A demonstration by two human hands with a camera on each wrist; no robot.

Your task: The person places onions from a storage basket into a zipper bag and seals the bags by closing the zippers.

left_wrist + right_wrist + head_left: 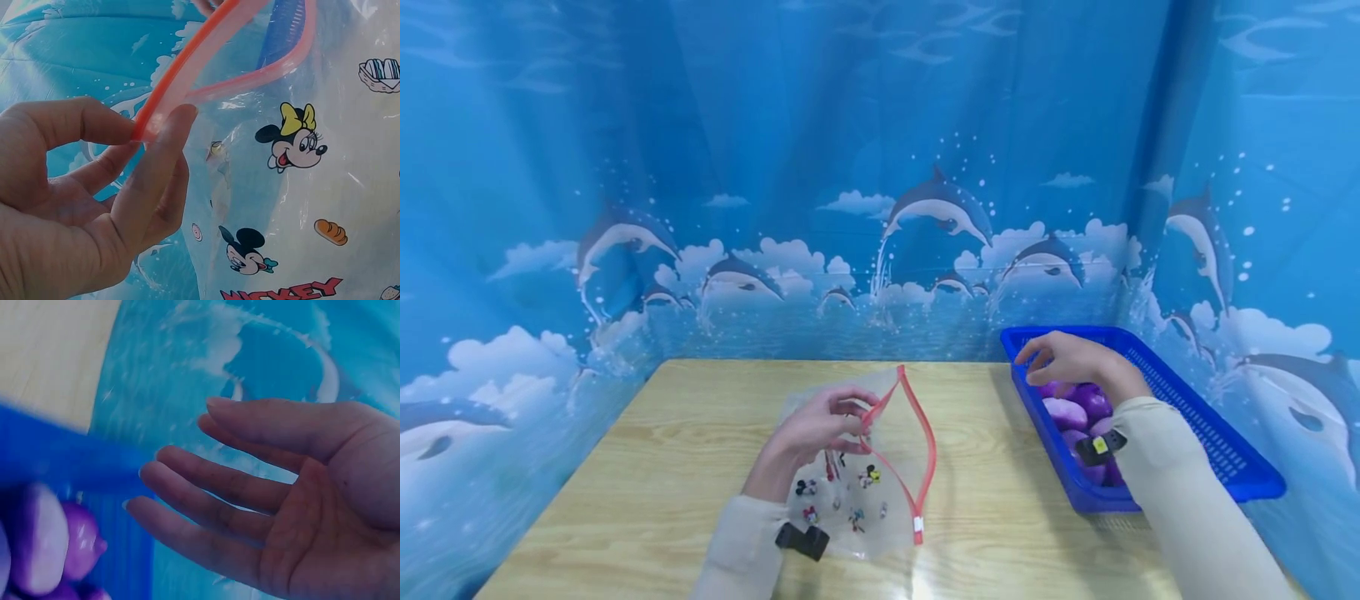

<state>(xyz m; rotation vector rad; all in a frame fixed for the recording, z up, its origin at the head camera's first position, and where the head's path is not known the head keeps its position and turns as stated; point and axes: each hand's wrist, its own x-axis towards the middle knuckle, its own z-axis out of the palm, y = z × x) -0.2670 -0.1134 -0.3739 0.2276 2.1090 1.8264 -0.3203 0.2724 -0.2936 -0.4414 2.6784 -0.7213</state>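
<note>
My left hand [822,427] pinches the pink zip edge of a clear plastic zip bag [880,500] printed with cartoon mouse characters. The bag's mouth gapes toward the right, its pink rim [931,442] spread apart. In the left wrist view the thumb and forefinger grip the orange-pink strip [164,94]. My right hand [1071,362] hovers over the far left part of a blue basket [1232,454], fingers loosely bent and holding nothing. Below it in the basket lie several purple and pale-violet rounded items [1066,414]; one purple piece [81,540] has a small pointed tip.
A light wooden table [700,467] carries the bag and the basket. Blue curtains [820,125] with printed dolphins and clouds stand behind and at both sides. The basket sits near the table's right edge. A white slider [918,525] is at the near end of the bag's zip.
</note>
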